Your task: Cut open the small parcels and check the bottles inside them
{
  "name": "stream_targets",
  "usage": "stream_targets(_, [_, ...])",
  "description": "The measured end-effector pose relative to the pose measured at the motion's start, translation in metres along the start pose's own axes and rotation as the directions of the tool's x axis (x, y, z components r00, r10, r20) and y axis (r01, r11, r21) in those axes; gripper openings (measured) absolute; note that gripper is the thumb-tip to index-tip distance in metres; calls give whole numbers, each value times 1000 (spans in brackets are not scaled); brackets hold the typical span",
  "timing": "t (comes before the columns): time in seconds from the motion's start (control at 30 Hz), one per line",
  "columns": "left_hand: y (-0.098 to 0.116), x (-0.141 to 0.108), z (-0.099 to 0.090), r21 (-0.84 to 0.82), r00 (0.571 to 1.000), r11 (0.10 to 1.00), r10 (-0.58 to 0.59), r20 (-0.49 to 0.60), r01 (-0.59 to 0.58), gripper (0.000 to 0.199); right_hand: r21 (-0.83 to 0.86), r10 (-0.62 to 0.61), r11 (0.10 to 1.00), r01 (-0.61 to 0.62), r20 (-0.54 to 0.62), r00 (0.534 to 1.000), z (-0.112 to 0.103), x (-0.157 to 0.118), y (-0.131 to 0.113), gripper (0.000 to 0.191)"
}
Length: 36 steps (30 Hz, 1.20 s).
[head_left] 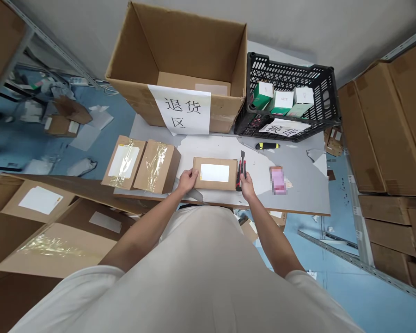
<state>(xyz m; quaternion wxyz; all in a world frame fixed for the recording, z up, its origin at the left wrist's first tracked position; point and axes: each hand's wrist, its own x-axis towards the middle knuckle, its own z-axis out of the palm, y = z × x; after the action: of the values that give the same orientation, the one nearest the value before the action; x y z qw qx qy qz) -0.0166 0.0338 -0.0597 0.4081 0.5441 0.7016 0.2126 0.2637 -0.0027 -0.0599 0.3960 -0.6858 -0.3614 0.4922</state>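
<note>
A small brown cardboard box (233,173) with a white label (214,173) lies flat on the table in front of me. Its left end is gripped by my left hand (187,181), the thumb on top. My right hand (247,186) is closed around a red and black utility knife (242,167), which points away from me beside the box's right end. Whether its blade is out, I cannot tell. To the left, two taped cardboard boxes stand side by side: one labelled box (124,162) and one taller box (156,167).
At the back of the table (308,192) stand a large open carton (225,115) with a paper sign and a black plastic crate (329,92) holding green-and-white boxes. A yellow and black cutter (267,145) and a pink item (278,180) lie at right. Stacked cartons (374,134) flank the right.
</note>
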Motion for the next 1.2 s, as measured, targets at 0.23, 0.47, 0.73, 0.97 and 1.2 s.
stream_targets(0.23, [-25,-5,4,-164,999,986,7,43,0,48,34,-23,999,22,14,1000,-8,-9,8,48])
stream_targets(0.47, [-57,-30,12,-393,976,914,-17,216,102,62,125,74,989,-77,34,997,-7,-34,23,54])
stream_targets(0.73, [-24,-44,-5,-285,998,958,23,60,-5,51,129,28,991,-30,17,999,-12,-42,3,46])
stream_targets(0.97, [10,-27,-15,-53,988,988,140,-58,-143,62,-36,-111,993,111,-4,994,-12,-23,-24,44])
stream_targets(1.2, [9,-34,3,241,838,827,539,-81,-508,30,-490,-282,821,295,102,954,-18,-23,-69,44])
